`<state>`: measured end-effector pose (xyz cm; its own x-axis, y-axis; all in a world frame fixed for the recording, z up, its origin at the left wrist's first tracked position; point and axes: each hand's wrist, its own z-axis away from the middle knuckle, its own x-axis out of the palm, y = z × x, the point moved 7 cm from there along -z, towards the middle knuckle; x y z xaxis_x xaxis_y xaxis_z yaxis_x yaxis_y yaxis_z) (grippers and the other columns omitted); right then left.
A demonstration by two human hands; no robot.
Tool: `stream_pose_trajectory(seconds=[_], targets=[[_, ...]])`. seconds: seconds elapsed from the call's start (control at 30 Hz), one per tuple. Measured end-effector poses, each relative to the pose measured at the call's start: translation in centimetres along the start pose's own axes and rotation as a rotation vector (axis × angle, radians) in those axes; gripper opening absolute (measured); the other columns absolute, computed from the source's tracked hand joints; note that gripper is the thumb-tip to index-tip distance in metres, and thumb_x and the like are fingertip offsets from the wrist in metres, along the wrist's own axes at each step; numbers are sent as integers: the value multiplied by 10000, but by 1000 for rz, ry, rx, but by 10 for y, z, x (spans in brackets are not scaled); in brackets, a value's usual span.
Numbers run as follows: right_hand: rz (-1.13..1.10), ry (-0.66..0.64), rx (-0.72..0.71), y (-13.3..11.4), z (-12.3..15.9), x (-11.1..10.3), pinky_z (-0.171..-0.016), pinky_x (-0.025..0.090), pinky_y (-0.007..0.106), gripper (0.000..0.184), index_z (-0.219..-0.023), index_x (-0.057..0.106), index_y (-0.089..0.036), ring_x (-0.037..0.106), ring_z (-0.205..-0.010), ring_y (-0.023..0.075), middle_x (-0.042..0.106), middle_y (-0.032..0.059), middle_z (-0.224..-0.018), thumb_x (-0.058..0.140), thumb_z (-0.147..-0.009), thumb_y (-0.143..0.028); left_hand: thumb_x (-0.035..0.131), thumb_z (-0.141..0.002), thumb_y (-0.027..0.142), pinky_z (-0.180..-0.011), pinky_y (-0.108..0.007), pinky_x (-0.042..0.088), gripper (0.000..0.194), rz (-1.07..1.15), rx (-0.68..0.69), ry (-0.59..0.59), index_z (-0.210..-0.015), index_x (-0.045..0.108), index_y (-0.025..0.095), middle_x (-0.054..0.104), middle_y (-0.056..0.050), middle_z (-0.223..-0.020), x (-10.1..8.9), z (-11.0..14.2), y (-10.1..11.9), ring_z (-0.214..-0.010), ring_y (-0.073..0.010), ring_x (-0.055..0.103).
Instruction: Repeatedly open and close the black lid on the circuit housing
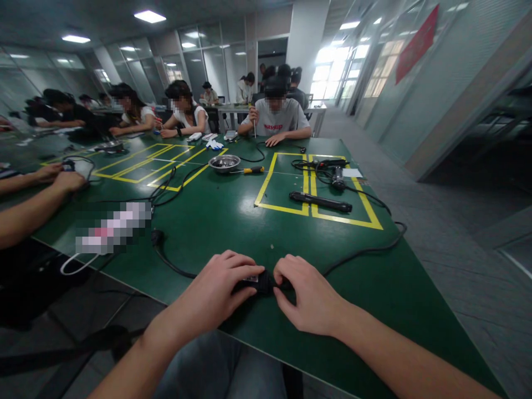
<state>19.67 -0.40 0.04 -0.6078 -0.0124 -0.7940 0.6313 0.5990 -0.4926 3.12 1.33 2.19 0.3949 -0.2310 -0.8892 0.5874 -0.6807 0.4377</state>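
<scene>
Green table (233, 221) filling most of the view, near edge running just in front of the person's lap. Black adapter (261, 281) is sitting at the near edge, mid-scene; left hand (228, 280) is clamping on it, fingers over the top, thumb on the near side. Right hand (305, 293) is pinching the black cable (361, 253) just right of the adapter, thumb and fingertips together on it. That cable is running out to the right, looping at the table's right edge, then going far. Black plug (158, 238) is lying left, its cord passing behind the left hand.

Yellow tape (282, 209) is marking 2 adjoining boxes at right, more at far left. Black bar (320, 201) is lying across the 2 right boxes; white card (352, 173) is resting farther right. Metal bowl (224, 171) is standing mid-table, yellow-black screwdriver (254, 170) just right of it. Pixelated pink-white item (120, 224) is lying near left.

Co-worker (276, 117) is sitting at the far side, holding a thin tool upright; others are working at left. Ceiling light (149, 16) is glowing, windows (332, 64) are shining far right, red banner (418, 44) is hanging on the right-hand glass wall (382, 100), grey floor (444, 221) is showing below.
</scene>
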Motion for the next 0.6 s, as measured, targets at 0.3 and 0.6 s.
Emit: stream_pose_trajectory(seconds=[0.3,0.6], targets=[[12,-15,1,-1,0,1,-705,365,343,218,-887,454,-245,533,-774,215,587,17,-846,609,-855,-96,825,-966,186,-998,-411,567,422,20,-55,-31,-1368,754,292,781,-64,-1257,3,1,-4,-1116,-266,695],[28,-18,41,2,1,2,-721,413,355,171,-917,524,-230,579,-794,223,632,31,-862,620,-875,-95,838,-912,199,-868,-356,533,176,60,-187,150,-1050,732,220,781,-24,-1034,-26,-26,-31,-962,-247,725]])
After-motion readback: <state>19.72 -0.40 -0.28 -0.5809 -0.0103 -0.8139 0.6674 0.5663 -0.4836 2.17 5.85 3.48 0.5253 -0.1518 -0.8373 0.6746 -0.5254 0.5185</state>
